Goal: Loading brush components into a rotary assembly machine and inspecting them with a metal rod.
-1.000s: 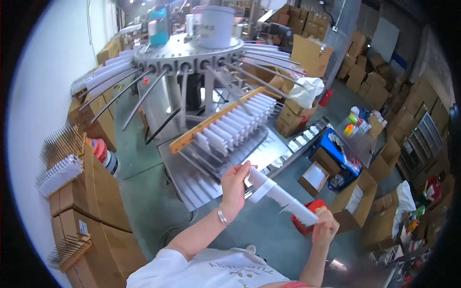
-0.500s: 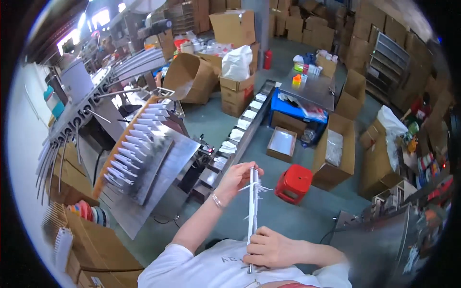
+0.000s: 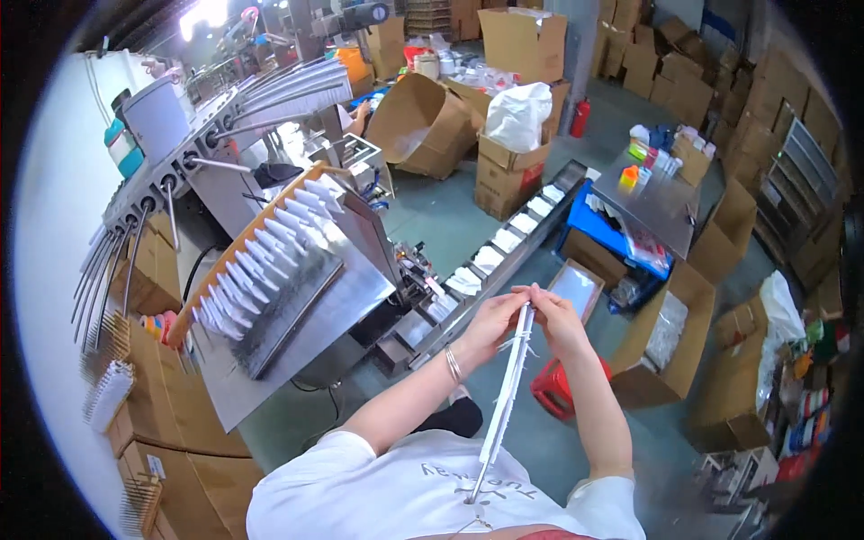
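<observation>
Before the shirt (image 3: 396, 490), the white strip bundle (image 3: 508, 387) is pinched at its far end by the left hand (image 3: 493, 319) and right hand (image 3: 560, 322), probably light, easily creased, best held by its stiff rod (image 3: 479, 483).

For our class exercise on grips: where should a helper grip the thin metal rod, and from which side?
Probably the rod's bare lower end, pinched from the front: white pieces cover most of the rod, left hand and right hand crowd its top, and the shirt lies behind.
</observation>
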### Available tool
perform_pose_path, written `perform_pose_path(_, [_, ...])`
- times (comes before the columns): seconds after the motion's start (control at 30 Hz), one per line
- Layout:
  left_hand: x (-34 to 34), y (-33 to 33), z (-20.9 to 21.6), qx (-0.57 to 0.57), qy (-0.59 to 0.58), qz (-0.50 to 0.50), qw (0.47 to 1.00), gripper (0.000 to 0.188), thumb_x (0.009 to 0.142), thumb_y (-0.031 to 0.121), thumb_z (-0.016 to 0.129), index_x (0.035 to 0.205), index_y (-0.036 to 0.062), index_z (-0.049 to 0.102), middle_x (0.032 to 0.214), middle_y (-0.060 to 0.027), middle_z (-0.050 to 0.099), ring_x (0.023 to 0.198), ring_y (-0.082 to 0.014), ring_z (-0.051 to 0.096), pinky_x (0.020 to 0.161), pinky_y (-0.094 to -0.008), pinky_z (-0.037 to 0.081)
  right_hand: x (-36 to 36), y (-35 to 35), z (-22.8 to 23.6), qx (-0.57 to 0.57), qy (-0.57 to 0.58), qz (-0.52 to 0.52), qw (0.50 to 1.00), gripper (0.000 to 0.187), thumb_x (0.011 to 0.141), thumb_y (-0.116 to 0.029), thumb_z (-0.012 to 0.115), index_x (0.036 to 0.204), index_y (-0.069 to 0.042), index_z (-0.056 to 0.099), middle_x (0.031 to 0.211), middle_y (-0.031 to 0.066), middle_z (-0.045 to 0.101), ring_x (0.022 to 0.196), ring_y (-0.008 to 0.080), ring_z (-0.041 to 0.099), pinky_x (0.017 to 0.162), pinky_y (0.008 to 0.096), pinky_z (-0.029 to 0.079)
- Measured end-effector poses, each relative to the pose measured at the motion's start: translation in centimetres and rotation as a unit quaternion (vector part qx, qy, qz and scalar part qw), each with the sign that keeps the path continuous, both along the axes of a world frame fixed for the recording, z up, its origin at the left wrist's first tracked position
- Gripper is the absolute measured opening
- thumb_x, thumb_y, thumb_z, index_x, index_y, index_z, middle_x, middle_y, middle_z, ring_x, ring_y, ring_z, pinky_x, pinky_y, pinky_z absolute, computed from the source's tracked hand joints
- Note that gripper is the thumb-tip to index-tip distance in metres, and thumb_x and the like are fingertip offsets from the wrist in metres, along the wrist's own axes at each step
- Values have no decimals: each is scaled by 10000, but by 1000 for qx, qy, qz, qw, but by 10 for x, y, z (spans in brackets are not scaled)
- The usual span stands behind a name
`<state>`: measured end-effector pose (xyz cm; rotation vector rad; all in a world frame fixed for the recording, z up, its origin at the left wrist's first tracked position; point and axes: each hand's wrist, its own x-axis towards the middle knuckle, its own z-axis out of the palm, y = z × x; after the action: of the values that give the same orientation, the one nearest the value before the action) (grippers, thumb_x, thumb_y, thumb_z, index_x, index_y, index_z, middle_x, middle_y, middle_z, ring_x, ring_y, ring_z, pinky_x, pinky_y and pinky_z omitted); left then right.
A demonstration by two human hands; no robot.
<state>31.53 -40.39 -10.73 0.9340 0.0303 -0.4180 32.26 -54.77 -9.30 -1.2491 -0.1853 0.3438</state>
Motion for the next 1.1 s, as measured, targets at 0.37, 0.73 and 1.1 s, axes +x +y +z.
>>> perform_pose_path(0.37, [118,-2,24,-39,-35,186,981,365,975,343,400,1120,44,552,963,-19,578,807,-92,534,718,-214,436,164,30,33,77,94,50,991,224,840,-141,619,980,33,636,962,118,655,852,171,607,771,294,470])
perform_pose_path(0.73, [42,88,119,300,-123,-186,928,185,846,212,654,867,29,671,757,-20,568,714,-65,508,609,-208,393,295,50,55,110,118,174,972,176,858,-180,602,825,-8,615,798,106,636,771,206,601,728,314,465])
perform_pose_path(1.1, [145,16,128,398,-127,25,908,95,806,106,670,842,20,654,759,-35,598,663,-93,529,563,-226,410,463,37,77,51,10,255,966,177,870,-154,586,800,6,616,780,94,620,755,180,573,718,300,440])
